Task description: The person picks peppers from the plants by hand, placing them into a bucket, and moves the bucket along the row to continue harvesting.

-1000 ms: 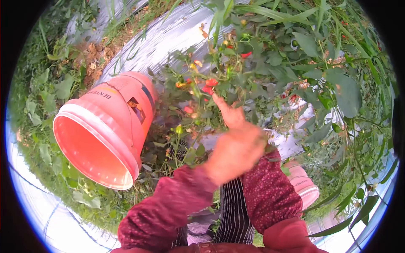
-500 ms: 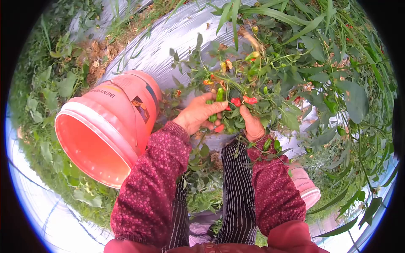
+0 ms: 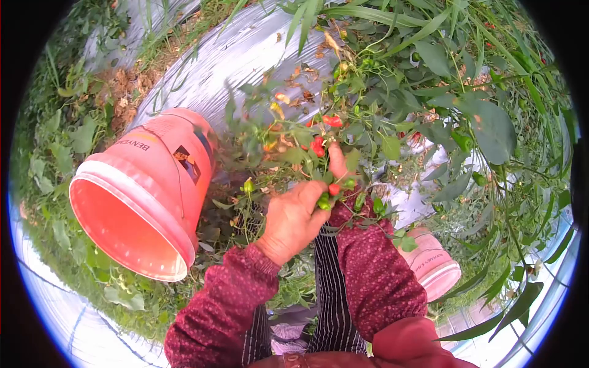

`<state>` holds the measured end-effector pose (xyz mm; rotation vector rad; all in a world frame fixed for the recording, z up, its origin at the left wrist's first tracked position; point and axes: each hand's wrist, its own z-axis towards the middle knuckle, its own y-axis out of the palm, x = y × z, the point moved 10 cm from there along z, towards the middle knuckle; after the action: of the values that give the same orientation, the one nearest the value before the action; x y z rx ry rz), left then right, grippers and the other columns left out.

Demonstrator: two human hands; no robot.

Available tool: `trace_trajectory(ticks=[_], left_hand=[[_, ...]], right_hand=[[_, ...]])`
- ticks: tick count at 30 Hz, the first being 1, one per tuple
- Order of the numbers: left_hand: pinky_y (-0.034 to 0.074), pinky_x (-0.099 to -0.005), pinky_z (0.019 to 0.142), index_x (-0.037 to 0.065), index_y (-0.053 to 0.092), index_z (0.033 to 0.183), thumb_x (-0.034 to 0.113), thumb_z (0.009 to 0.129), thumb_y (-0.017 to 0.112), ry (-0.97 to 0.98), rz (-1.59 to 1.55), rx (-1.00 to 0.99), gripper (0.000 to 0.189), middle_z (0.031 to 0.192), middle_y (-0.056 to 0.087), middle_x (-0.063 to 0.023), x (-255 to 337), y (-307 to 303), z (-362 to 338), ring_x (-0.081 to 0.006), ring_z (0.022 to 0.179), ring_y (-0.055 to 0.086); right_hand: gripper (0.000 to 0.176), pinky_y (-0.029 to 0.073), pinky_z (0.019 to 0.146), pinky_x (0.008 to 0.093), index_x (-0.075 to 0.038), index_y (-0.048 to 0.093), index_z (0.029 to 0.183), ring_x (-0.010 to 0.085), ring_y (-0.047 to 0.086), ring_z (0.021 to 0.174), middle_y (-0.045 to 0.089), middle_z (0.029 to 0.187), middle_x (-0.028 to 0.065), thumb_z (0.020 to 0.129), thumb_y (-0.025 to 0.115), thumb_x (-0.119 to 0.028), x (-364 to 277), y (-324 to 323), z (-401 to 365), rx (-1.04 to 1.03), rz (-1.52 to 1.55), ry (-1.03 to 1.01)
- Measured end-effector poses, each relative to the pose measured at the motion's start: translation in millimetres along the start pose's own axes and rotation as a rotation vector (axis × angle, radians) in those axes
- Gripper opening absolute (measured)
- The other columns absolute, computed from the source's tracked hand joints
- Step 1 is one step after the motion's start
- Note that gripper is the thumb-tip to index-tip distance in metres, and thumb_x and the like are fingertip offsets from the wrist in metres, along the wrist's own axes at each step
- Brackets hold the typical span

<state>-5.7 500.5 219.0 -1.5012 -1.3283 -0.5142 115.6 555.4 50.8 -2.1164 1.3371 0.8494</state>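
Note:
My left hand (image 3: 293, 219) is closed at the plant's lower edge, with a green pepper (image 3: 324, 201) at its fingertips. My right hand (image 3: 337, 164) is just above and to the right, among the leaves, partly hidden by them. Red peppers (image 3: 317, 146) hang beside its raised finger, and another red pepper (image 3: 334, 189) lies between the two hands. What the right fingers hold, if anything, is hidden. A further red pepper (image 3: 332, 121) shows higher on the plant.
A large pink bucket (image 3: 141, 184) lies tilted at the left, its open mouth facing down-left. A smaller pink bucket (image 3: 432, 264) stands at the lower right. Silvery plastic sheeting (image 3: 215, 61) covers the ground behind the plants. Long leaves (image 3: 491, 129) crowd the right side.
My left hand has moved down from the upper green peppers and turned its back to the view. My right hand has shifted left and slightly up. The camera view has shifted somewhat.

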Motion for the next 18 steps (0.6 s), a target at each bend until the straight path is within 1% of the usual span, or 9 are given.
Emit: trace_trajectory(ticks=[3, 6, 8, 10, 11, 13, 15, 16, 18], left_hand=[[0.049, -0.0382, 0.059, 0.007, 0.056, 0.095, 0.011, 0.07, 0.069, 0.119, 0.151, -0.124, 0.027, 0.074, 0.057, -0.0092, 20.3, 6.6, -8.6, -0.0284, 0.067, 0.06], [0.049, -0.0364, 0.058, 0.007, 0.057, 0.094, 0.01, 0.069, 0.068, 0.187, 0.088, -0.396, 0.027, 0.073, 0.057, -0.0082, 36.9, 32.2, -35.4, -0.0276, 0.067, 0.061], [0.05, -0.0343, 0.057, 0.008, 0.058, 0.092, 0.012, 0.071, 0.069, 0.205, -0.028, -0.483, 0.024, 0.074, 0.058, -0.0071, 57.1, 42.8, -58.0, -0.0259, 0.067, 0.061], [0.049, -0.0308, 0.058, 0.006, 0.059, 0.09, 0.012, 0.074, 0.07, 0.149, -0.124, -0.396, 0.02, 0.079, 0.061, -0.0069, 54.3, 21.4, -52.0, -0.0209, 0.067, 0.062], [0.049, -0.0293, 0.058, 0.005, 0.059, 0.089, 0.012, 0.075, 0.07, -0.005, -0.24, -0.312, 0.019, 0.081, 0.061, -0.007, 37.4, 1.4, -46.5, -0.0183, 0.068, 0.061], [0.047, -0.0266, 0.06, 0.001, 0.06, 0.087, 0.008, 0.076, 0.071, -0.151, -0.282, -0.185, 0.016, 0.085, 0.061, -0.0075, 20.0, -45.6, -46.1, -0.0133, 0.071, 0.058], [0.049, -0.0307, 0.064, 0.001, 0.059, 0.088, 0.005, 0.073, 0.072, -0.353, -0.283, -0.028, 0.021, 0.09, 0.062, -0.0121, 11.4, -103.1, -62.6, -0.0216, 0.077, 0.061], [0.049, -0.0297, 0.063, 0.002, 0.059, 0.091, -0.001, 0.072, 0.069, -0.239, -0.135, 0.069, 0.021, 0.091, 0.061, -0.0112, 17.2, -137.7, -69.9, -0.0198, 0.078, 0.06], [0.046, -0.0251, 0.062, 0.0, 0.059, 0.094, -0.004, 0.076, 0.061, -0.396, -0.029, 0.354, 0.018, 0.09, 0.061, -0.0077, 0.5, -208.2, -102.3, -0.0129, 0.076, 0.056]], right_hand=[[0.038, 0.043, 0.086, 0.0352, -0.002, 0.062, 0.107, 0.0197, 0.056, 0.098, 0.063, 0.107, 0.01, 0.089, 0.058, -0.035, -13.3, 1.4, -11.3, 0.011, -0.142, 0.114], [0.04, 0.042, 0.089, 0.0356, -0.002, 0.062, 0.109, 0.0196, 0.056, 0.099, 0.062, 0.109, 0.0107, 0.089, 0.058, -0.036, -38.6, -15.6, -30.1, 0.325, -0.246, 0.301], [0.044, 0.04, 0.091, 0.0356, -0.003, 0.055, 0.12, 0.0186, 0.054, 0.102, 0.059, 0.115, 0.0087, 0.088, 0.059, -0.034, 13.3, -31.9, -15.3, 0.231, -0.392, 0.431], [0.064, 0.036, 0.097, 0.0359, 0.004, 0.05, 0.123, 0.026, 0.051, 0.111, 0.055, 0.121, 0.0172, 0.088, 0.053, -0.049, 13.5, -17.8, -7.9, 0.091, -0.18, 0.204], [0.048, 0.039, 0.094, 0.0333, -0.004, 0.05, 0.126, 0.017, 0.051, 0.107, 0.055, 0.12, 0.0041, 0.088, 0.061, -0.032, 0.4, -3.2, -9.1, 0.037, 0.068, 0.081], [0.046, 0.043, 0.09, 0.0336, -0.004, 0.051, 0.124, 0.0178, 0.055, 0.102, 0.057, 0.119, 0.0056, 0.089, 0.058, -0.034, 18.4, -2.7, -12.3, 0.032, 0.214, 0.166], [0.041, 0.049, 0.084, 0.0322, -0.004, 0.054, 0.122, 0.0171, 0.059, 0.097, 0.058, 0.116, 0.007, 0.091, 0.055, -0.031, 15.4, 0.7, -21.4, -0.008, 0.477, 0.305], [0.041, 0.049, 0.084, 0.0322, -0.004, 0.054, 0.122, 0.0171, 0.059, 0.097, 0.058, 0.116, 0.007, 0.091, 0.055, -0.031, 18.2, -5.4, -23.7, 0.001, 0.481, 0.306], [0.033, 0.054, 0.072, 0.032, -0.005, 0.055, 0.117, 0.0176, 0.061, 0.094, 0.06, 0.11, 0.0075, 0.09, 0.056, -0.025, 13.6, 8.5, -26.4, -0.21, 0.653, 0.299]])
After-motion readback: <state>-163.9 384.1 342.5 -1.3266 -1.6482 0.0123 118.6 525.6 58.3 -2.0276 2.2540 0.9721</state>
